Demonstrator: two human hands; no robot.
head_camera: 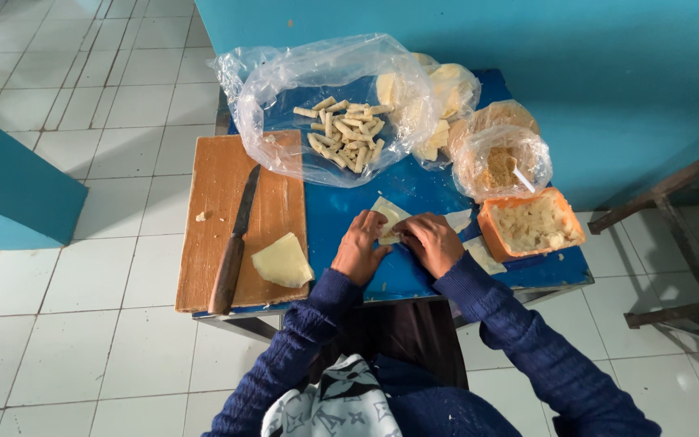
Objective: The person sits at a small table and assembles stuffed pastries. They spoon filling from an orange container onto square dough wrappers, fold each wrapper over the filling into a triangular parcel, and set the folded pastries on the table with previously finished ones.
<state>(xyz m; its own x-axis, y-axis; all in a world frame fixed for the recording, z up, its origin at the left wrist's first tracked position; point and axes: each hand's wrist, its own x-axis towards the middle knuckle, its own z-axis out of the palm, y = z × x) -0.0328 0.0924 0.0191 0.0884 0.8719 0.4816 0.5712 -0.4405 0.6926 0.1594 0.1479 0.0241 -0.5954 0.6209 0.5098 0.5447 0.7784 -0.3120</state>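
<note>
Both hands are down on the blue counter [349, 214], working a thin pale dough wrapper [388, 217] between them. The left hand [360, 249] has its fingers curled onto the wrapper's near edge, and the right hand [432, 241] pinches the same piece from the other side, so both are closed on it. Off to the left sits a wooden cutting board [220, 186] with a knife [236, 247] and a wedge of pale dough [283, 260]. Behind the hands, an open plastic bag [285, 89] holds a pile of rolled sticks [347, 131], and an orange tub [531, 226] of filling sits just right.
</note>
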